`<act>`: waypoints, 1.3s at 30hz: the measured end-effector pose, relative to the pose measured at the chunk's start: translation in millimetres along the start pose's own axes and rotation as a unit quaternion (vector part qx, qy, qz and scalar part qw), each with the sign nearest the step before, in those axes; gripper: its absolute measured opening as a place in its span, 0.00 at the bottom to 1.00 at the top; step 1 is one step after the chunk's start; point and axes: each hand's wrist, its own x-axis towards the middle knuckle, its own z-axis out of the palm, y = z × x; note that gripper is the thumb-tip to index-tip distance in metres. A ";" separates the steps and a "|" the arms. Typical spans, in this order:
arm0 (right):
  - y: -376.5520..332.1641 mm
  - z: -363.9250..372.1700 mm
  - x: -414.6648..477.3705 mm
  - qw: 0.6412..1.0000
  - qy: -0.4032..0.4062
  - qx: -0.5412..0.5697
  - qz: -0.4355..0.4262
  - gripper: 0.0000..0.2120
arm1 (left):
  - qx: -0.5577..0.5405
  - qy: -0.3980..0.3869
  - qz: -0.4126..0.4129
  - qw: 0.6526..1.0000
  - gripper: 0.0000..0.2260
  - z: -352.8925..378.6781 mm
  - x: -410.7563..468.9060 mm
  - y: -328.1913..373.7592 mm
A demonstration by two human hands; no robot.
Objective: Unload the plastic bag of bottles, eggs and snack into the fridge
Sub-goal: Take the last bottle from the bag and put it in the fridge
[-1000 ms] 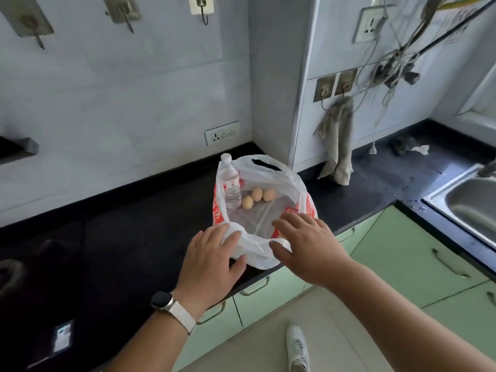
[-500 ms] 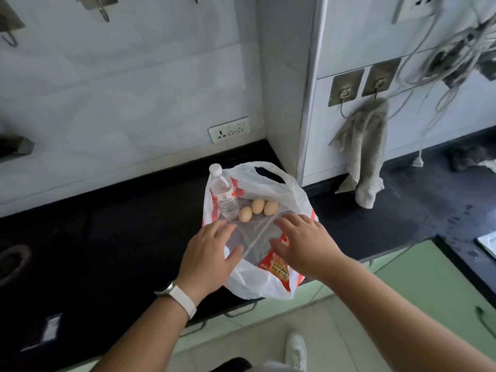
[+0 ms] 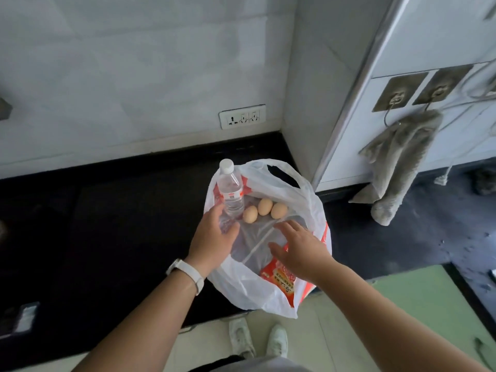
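While the black table [image 3: 107,224] and the white plastic bag [image 3: 241,285] standing at its front edge have stayed where they were a second ago, both hands have gone from the bag's near rim into its open mouth. The left hand [image 3: 214,237], a white watch [image 3: 188,272] on its wrist, has slid forward to the foot of the water bottle [image 3: 230,189], which stands upright against the bag's far left wall. Thumb and fingers now lie on either side of the bottle, though whether they have closed on it cannot be told. The right hand [image 3: 298,251] hovers flat with its fingers spread and holding nothing, above the bag's middle, over the red snack packet [image 3: 279,277] and just short of the three eggs [image 3: 264,208], which lie in a row beside the bottle.

Nothing has left the bag, so the unloading looks to be only starting, most likely with the bottle. No fridge is in view.

Writing is scarce. The snack packet bears yellow characters on red, too blurred to read. The bottle's label [image 3: 232,195] is red and white, its lettering too small to make out. The bag's red print is crumpled and illegible.
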 end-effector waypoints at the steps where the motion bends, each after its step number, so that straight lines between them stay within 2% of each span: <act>1: -0.9 1.3 5.4 1.000 -0.004 0.006 0.011 0.25 | -0.010 -0.004 -0.008 1.000 0.17 -0.4 7.2 -4.1; 3: -3.7 5.5 17.7 0.999 -0.006 0.022 0.031 0.25 | -0.032 -0.005 -0.014 0.999 0.21 -1.9 21.8 -12.1; 6: -12.2 14.3 40.2 0.997 0.002 0.047 0.067 0.24 | -0.066 0.001 -0.006 0.998 0.19 -3.9 40.0 -19.8; 13: -18.7 43.1 89.4 0.987 -0.003 0.090 0.131 0.26 | -0.104 -0.013 0.032 0.994 0.31 -9.6 78.3 -30.5; 19: -24.6 62.2 119.9 0.980 -0.016 0.086 0.177 0.26 | -0.111 -0.045 0.047 0.992 0.31 -10.8 99.3 -31.1; 28: -28.6 82.7 148.2 0.983 -0.013 0.012 0.183 0.21 | -0.083 -0.060 0.061 0.993 0.29 -4.9 117.8 -32.1; 34: -31.5 88.5 154.5 0.986 -0.020 -0.044 0.158 0.16 | -0.069 -0.056 0.036 0.995 0.31 -8.8 113.1 -33.7; 39: -29.8 99.2 154.1 0.988 -0.050 -0.067 0.127 0.18 | -0.064 -0.059 0.030 0.996 0.32 -13.9 105.3 -37.3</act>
